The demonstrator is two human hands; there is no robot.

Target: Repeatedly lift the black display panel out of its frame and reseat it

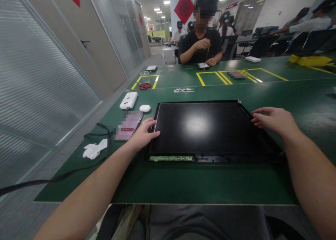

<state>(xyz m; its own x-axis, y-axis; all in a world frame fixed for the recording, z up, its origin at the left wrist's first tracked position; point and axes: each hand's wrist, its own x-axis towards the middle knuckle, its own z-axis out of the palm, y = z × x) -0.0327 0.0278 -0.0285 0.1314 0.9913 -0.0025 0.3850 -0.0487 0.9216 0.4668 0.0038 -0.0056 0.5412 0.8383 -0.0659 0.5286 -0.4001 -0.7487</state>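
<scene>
A flat black LCD screen panel in a dark frame lies face up before me, with a bright reflection on its glass. Along its near edge runs a narrow green circuit board. My left hand grips the panel's left edge, thumb over the front and fingers on the rim. At the opposite side, my right hand has its curled fingertips on the right frame edge; part of their contact is hidden.
Left of the panel are a phone, white power bank, white earbud case, crumpled white tissue and black cable. Beyond lie red scissors and white strips. A co-worker sits opposite, handling a small device.
</scene>
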